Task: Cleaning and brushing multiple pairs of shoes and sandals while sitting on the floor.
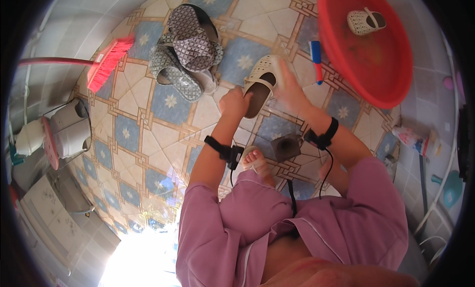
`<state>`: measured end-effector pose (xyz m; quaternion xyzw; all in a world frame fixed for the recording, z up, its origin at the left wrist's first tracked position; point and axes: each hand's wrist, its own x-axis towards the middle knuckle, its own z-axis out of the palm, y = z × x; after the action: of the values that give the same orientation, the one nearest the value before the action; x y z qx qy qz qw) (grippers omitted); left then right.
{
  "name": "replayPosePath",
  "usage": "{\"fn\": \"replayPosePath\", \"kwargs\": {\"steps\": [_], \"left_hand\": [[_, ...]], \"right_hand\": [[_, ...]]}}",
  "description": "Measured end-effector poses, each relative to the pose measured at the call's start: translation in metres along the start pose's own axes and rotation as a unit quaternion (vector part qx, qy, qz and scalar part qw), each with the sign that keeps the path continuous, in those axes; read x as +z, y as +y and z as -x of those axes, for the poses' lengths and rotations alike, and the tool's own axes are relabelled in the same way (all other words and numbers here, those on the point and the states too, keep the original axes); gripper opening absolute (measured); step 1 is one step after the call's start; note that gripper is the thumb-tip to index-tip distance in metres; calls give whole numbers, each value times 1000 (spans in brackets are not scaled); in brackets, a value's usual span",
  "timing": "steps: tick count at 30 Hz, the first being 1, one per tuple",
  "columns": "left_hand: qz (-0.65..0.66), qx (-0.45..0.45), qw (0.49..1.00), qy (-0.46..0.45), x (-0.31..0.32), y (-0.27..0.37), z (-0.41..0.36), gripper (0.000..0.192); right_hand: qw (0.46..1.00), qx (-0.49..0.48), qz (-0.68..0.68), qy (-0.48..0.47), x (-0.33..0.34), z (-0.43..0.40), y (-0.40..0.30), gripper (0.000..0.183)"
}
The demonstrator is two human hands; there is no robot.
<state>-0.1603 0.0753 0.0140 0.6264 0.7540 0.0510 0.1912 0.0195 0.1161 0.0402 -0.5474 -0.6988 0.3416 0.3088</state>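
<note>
My left hand [234, 102] grips a cream perforated clog-style shoe [262, 87] by its side near the heel, thumb over the rim. The shoe has a strap across it and a dark insole, and its toe points away from me. Along the opposite side of the toe is my right hand [290, 87], blurred; whether it grips the shoe is unclear. A similar cream shoe [359, 22] rests inside a red plastic basin [402, 60] at the upper right. Between the basin and my right hand, a blue and red scrub brush [316, 60] lies on the floor.
Several patterned slippers [193, 45] lie piled up on the tiled floor [170, 101]. A broom [111, 62] with red bristles is at the left, above a grey-white bin [70, 129]. A small dark square piece [285, 147] is near my feet. Bottles [415, 140] stand along the right wall.
</note>
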Motion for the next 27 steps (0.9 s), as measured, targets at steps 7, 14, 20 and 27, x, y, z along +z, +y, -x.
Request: {"fn": "replayPosePath", "kwargs": {"steps": [7, 14, 20, 27], "left_hand": [[112, 15, 989, -91, 32, 10, 21, 36], [197, 29, 974, -109, 35, 19, 54, 25], [138, 151, 977, -58, 22, 21, 78, 31], [161, 235, 959, 13, 18, 11, 83, 45]], "right_hand": [[936, 115, 127, -307, -31, 43, -39, 53], [980, 84, 110, -143, 0, 69, -36, 49], [966, -80, 219, -111, 37, 83, -2, 53], [961, -166, 175, -138, 46, 21, 6, 50]]}}
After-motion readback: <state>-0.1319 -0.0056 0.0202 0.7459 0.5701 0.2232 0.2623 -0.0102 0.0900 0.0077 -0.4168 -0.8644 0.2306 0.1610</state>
